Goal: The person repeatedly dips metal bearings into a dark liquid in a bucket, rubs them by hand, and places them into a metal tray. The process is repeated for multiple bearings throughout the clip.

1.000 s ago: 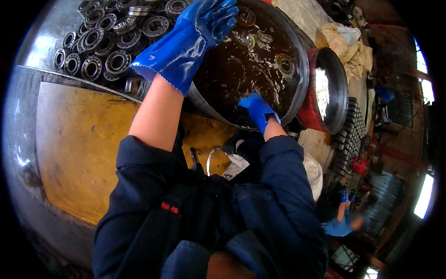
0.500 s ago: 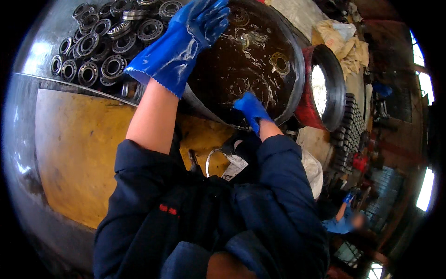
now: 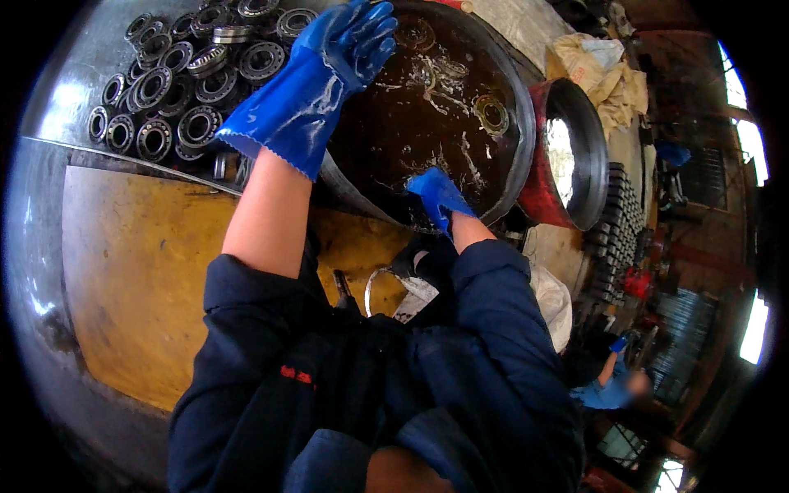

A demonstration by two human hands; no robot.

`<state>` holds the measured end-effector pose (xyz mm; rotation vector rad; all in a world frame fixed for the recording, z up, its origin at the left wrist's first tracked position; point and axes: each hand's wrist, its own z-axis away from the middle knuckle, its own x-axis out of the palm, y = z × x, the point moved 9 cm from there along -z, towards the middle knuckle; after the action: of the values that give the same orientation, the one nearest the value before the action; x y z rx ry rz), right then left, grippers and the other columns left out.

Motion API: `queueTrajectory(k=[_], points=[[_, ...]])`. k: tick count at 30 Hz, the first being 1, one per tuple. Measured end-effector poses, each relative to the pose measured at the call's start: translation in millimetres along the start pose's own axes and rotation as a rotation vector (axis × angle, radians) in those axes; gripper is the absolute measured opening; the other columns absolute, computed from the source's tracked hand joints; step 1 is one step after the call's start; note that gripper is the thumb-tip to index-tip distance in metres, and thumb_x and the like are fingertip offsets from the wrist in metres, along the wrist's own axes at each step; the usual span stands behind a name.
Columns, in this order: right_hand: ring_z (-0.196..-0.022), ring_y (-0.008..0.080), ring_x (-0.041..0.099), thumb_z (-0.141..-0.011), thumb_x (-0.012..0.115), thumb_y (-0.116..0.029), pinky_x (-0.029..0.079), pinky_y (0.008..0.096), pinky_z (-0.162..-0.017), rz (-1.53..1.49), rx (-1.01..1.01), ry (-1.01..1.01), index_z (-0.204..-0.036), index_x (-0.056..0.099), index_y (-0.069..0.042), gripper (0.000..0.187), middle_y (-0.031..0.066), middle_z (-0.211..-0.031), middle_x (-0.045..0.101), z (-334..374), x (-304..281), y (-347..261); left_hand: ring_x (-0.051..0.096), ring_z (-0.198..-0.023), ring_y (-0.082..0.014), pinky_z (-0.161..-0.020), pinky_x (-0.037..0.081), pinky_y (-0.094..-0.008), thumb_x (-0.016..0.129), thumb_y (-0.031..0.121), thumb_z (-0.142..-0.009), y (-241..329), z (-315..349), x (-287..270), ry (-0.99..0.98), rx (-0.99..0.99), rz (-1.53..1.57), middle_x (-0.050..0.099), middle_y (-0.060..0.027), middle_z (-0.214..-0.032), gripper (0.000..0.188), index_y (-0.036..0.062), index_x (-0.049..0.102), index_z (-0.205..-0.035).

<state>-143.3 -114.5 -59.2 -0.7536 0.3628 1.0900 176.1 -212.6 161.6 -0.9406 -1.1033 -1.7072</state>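
A round metal drum (image 3: 523, 135) of dark brown liquid stands in front of me. My left hand (image 3: 353, 45), in a long blue rubber glove, hovers over the drum's left side, its fingers stretched out and nothing seen in them. In the same kind of glove, my right hand (image 3: 440, 193) dips into the liquid by the near rim; its fingers are hidden below the surface. A ring-shaped bearing (image 3: 491, 115) shows in the liquid toward the right side, and another ring (image 3: 415, 33) lies near the far side. Pale streaks float between them.
Left of the drum, several greasy bearings (image 3: 154, 88) are piled on a metal surface (image 3: 62, 103). A yellow sheet (image 3: 140, 271) lies nearer me. A red drum (image 3: 538, 164) touches the right side, with stacked metal pieces (image 3: 616, 234) beyond. A person (image 3: 608, 386) is at far right.
My right hand has shifted slightly left in the liquid. The left hand stays above the drum's left side with little change. The whole view has drifted a little.
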Motion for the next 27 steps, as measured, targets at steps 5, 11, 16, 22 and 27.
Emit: queueTrajectory(k=[5, 11, 16, 22, 27], points=[[-0.107, 0.0335, 0.072, -0.085, 0.071, -0.024, 0.058, 0.0492, -0.089, 0.955, -0.102, 0.096, -0.107, 0.079, -0.011, 0.027, 0.0157, -0.110, 0.076, 31.1, 14.9, -115.7, 0.066, -0.117, -0.0276, -0.093, 0.055, -0.0435, 0.047, 0.031, -0.108, 13.2, 5.2, -23.6, -0.045, 0.009, 0.035, 0.069, -0.0057, -0.132, 0.034, 0.0128, 0.065, -0.129], [-0.108, 0.0375, 0.071, -0.081, 0.073, -0.025, 0.057, 0.0472, -0.089, 0.871, -0.215, 0.053, -0.111, 0.075, -0.007, 0.035, 0.0187, -0.114, 0.074, 22.9, 20.1, -111.4, 0.062, -0.126, -0.0288, -0.101, 0.052, -0.0446, 0.046, 0.032, -0.108, 20.9, 18.1, -20.5, -0.094, 0.078, 0.054, 0.064, -0.0102, -0.139, 0.039, 0.0075, 0.060, -0.134], [-0.106, 0.0430, 0.068, -0.080, 0.073, -0.032, 0.054, 0.0469, -0.091, 0.001, -0.117, -0.036, -0.110, 0.070, 0.004, 0.047, 0.0259, -0.112, 0.072, 15.8, 6.9, -84.3, 0.058, -0.131, -0.0307, -0.104, 0.051, -0.0445, 0.048, 0.030, -0.108, 17.8, 22.1, -5.1, -0.268, 0.122, 0.086, 0.062, -0.0126, -0.142, 0.038, 0.0063, 0.057, -0.137], [-0.111, 0.0343, 0.070, -0.081, 0.078, -0.028, 0.056, 0.0529, -0.095, 1.182, -0.220, -0.137, -0.110, 0.076, -0.013, 0.033, 0.0123, -0.117, 0.074, 13.1, 31.5, -137.2, 0.060, -0.128, -0.0311, -0.102, 0.052, -0.0449, 0.050, 0.028, -0.107, 20.6, 22.7, -12.5, -0.195, 0.131, 0.064, 0.064, -0.0130, -0.139, 0.036, 0.0073, 0.057, -0.136], [-0.110, 0.0364, 0.069, -0.083, 0.074, -0.029, 0.056, 0.0463, -0.092, 0.723, -0.195, 0.014, -0.115, 0.075, -0.013, 0.036, 0.0172, -0.119, 0.072, -17.5, 3.1, -74.7, 0.067, -0.117, -0.0291, -0.096, 0.055, -0.0437, 0.054, 0.029, -0.105, 19.2, 13.5, -11.8, -0.044, 0.008, 0.105, 0.071, -0.0096, -0.128, 0.030, 0.0095, 0.066, -0.125]])
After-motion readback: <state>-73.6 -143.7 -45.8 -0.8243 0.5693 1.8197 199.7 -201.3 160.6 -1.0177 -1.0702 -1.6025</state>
